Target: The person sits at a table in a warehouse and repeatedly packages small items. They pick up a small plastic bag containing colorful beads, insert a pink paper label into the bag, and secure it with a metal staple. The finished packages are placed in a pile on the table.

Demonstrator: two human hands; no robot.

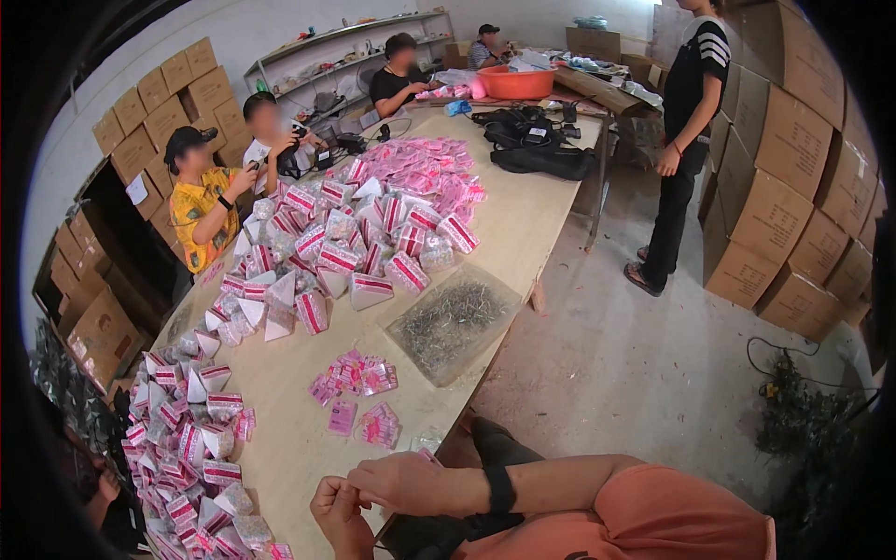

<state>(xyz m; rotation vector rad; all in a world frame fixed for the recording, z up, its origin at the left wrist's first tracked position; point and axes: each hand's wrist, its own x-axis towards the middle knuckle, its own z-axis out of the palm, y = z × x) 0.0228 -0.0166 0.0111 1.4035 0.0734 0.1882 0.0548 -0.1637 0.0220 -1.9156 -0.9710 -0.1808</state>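
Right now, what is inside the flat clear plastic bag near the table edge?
The flat clear plastic bag on the long beige table holds a spread heap of thin grey metal pieces. They are too small to identify. What lies under the heap is covered.

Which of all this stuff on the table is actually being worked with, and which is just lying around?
In use:
left hand and right hand, together at the table edge
small pink packets nearest them
clear tray of metal clips
piles of filled packets

Lying about:
black bags
orange basin
cardboard boxes
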